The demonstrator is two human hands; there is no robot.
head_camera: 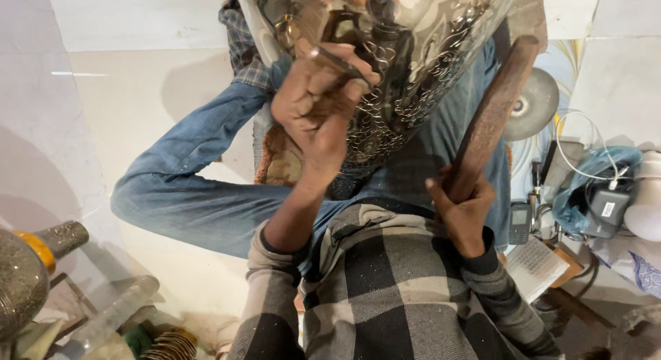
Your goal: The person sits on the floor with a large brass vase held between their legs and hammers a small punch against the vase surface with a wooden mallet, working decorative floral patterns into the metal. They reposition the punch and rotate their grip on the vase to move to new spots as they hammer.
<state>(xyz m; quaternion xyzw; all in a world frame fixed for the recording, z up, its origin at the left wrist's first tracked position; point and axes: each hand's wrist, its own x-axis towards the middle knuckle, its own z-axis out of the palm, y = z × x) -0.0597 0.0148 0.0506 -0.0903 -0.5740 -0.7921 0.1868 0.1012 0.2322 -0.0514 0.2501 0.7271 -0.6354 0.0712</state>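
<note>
A large engraved metal vessel [420, 50] with a shiny ornate pattern lies across my lap, over my blue-jeaned legs. My left hand [317, 105] is closed around a thin metal chisel [337, 60], whose tip rests on the vessel's surface. My right hand [463, 208] grips the lower end of a brown wooden mallet [492, 115], which rises up and to the right beside the vessel. I wear a grey and black checked top.
A round metal disc [533, 105] lies on the floor at right, with a small phone [520, 222], a white cable, a charger [606, 208] and a blue bag. At lower left stand a speckled metal pot [21, 281] and a clear bottle [110, 319]. The floor is pale tile.
</note>
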